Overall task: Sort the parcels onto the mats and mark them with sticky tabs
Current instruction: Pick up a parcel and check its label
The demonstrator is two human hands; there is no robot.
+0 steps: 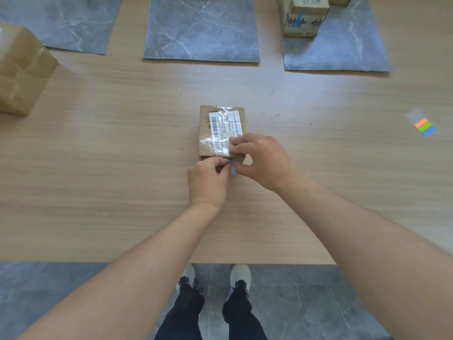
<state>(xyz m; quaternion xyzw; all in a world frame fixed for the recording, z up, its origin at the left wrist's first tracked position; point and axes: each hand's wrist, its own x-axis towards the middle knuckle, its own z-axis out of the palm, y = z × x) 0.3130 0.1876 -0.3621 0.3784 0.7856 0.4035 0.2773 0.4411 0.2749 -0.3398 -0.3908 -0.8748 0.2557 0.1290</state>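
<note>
1. Our left hand point(208, 180) pinches a blue tab point(233, 171) between thumb and forefinger, at the parcel's 6 o'clock edge.
2. Our right hand point(263, 159) grips the parcel point(218, 126) at its 5 o'clock corner, with bent fingers on the taped label and the thumb down the near face, just beside the tab. We cannot tell whether that thumb touches the tab.
3. The parcel lies flat, label up, on the bare table point(122, 143) at its centre, not on any mat.
4. The pad point(425, 127) of orange, green and blue tabs lies at 3 o'clock, well apart.
5. Along the far side lie the left mat point(61, 23) at 11 o'clock, the middle mat point(201, 30) at 12 and the right mat point(348, 50) at 1. The right mat bears a small box point(304, 18) with a blue strip. A big box point(22, 69) stands at 9 o'clock.
6. We judge the marking step is in hand and the tab is not yet pressed down. The next move calls for smoothing its sticky end onto plain cardboard rather than glossy tape. We then lift the parcel to a mat. The matching blue hints at the right one, but that is a guess.
</note>
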